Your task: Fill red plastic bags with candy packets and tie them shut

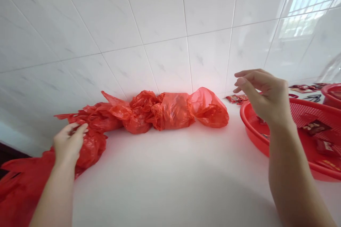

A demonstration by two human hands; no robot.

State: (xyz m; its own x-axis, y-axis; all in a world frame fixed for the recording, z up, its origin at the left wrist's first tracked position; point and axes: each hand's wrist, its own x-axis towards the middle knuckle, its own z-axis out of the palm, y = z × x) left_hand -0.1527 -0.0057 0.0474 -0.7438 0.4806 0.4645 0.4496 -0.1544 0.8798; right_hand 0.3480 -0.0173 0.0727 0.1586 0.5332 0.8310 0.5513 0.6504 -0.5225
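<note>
On the left, my left hand is closed, its fingertips pinching the gathered top of a red plastic bag. My right hand hangs in the air above the near rim of a red plastic basket, fingers loosely bent and apart, with nothing visible in them. Along the wall lies a row of several filled red bags, among them a rounded bag and a smoother one. At the row's right end, a bag stands with its mouth spread wide.
Small wrapped packets lie inside the basket. Behind it are more packets, black-handled scissors and a second red basket. Loose red bags cover the lower left of the white tabletop. A tiled wall borders the back.
</note>
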